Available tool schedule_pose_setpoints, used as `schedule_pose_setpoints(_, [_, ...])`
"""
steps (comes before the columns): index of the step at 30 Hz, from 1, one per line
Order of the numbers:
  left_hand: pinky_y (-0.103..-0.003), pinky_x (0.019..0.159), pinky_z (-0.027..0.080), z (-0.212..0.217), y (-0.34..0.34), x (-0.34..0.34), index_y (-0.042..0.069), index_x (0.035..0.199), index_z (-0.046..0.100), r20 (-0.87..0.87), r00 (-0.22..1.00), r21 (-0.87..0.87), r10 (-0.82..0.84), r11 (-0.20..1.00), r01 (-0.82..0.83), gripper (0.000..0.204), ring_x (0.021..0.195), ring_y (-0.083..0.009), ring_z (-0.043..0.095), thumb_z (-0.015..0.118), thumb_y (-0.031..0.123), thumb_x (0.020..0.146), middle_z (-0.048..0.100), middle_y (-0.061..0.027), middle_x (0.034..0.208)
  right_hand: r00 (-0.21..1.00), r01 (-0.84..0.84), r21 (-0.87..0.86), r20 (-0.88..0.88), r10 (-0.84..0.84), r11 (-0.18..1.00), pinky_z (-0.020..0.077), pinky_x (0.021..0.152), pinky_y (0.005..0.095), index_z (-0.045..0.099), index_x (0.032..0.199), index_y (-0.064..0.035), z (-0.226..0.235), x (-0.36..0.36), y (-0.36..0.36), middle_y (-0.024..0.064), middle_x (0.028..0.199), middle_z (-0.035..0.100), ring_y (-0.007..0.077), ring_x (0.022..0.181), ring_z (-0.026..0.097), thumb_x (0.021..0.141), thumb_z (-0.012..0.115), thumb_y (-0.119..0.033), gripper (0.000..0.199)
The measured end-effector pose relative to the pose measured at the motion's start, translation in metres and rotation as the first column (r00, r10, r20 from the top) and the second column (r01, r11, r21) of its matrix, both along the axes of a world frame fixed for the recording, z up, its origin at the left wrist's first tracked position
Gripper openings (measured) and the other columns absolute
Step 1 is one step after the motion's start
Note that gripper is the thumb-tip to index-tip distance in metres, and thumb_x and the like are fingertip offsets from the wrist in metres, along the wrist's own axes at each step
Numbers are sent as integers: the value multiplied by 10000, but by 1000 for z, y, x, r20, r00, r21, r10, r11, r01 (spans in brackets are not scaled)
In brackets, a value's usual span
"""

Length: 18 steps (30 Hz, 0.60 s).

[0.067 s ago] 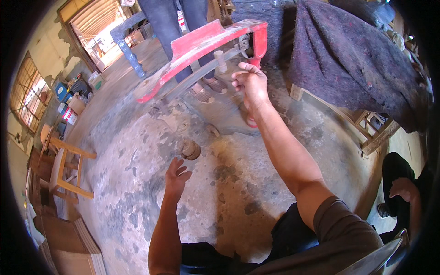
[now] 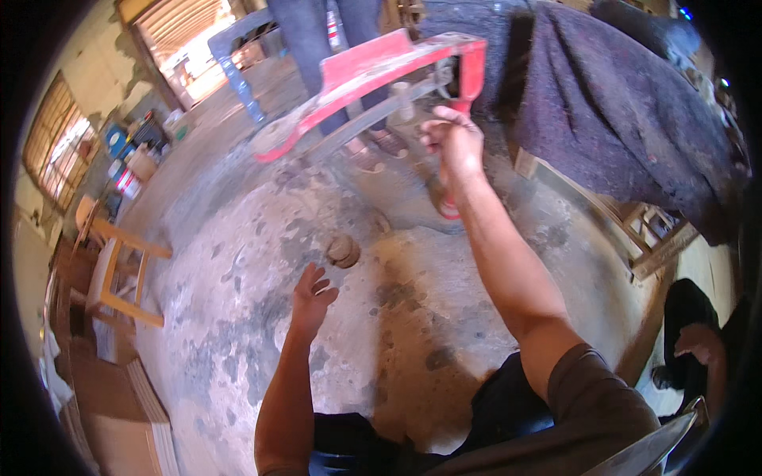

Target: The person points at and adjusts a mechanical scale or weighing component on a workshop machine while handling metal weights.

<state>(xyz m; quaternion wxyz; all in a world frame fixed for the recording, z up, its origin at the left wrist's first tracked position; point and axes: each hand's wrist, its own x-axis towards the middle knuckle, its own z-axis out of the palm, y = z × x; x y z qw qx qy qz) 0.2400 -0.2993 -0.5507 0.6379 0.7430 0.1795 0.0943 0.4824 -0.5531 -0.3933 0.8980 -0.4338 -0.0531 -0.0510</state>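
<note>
My left hand (image 2: pixel 312 300) hangs over the floor with its fingers apart, holding nothing. Just beyond its fingertips, a round brown stacked object (image 2: pixel 343 251) sits on the ground; its kind is unclear. My right arm reaches forward, and my right hand (image 2: pixel 456 143) has loosely bent fingers with nothing visible in them. It is in front of the upright end of a red curved frame (image 2: pixel 361 89); whether it touches cannot be made out. Below the frame's arch runs a grey bar (image 2: pixel 357 127), with a pale spool-shaped piece (image 2: pixel 403 101) beside it.
A person's legs (image 2: pixel 300 36) stand behind the red frame. At right, a dark cloth (image 2: pixel 611 119) covers a wooden structure. A wooden chair (image 2: pixel 119 274) and stacked brown boards (image 2: pixel 127 420) line the left. Another person's hand (image 2: pixel 700 343) shows at far right.
The whole view has shifted, so the frame, floor and right hand appear farther right. Both hands keep nearly the same pose; nothing has been picked up or let go.
</note>
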Motion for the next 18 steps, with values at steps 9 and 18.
schedule_pose_setpoints(9, [-395, 919, 530, 3, -2, 4, -42, 1519, 247, 18, 1000, 22, -2, 1000, 2, 845, 1215, -305, 550, 700, -10, 806, 484, -201, 1440, 999, 49, -46, 22, -48, 998, 425, 498, 286, 602, 960, -31, -7, 0, 3, 99, 782, 679, 164, 543, 574, 797, 553, 68, 197])
schedule_pose_setpoints(18, [-392, 886, 543, -5, 6, 4, -60, 1506, 262, 67, 998, 64, 5, 998, -10, 862, 1204, -301, 562, 728, 22, 786, 511, -198, 1412, 990, 59, -140, 132, -40, 988, 413, 493, 272, 621, 927, -21, -8, -11, 12, 88, 772, 671, 147, 555, 567, 808, 562, 88, 172])
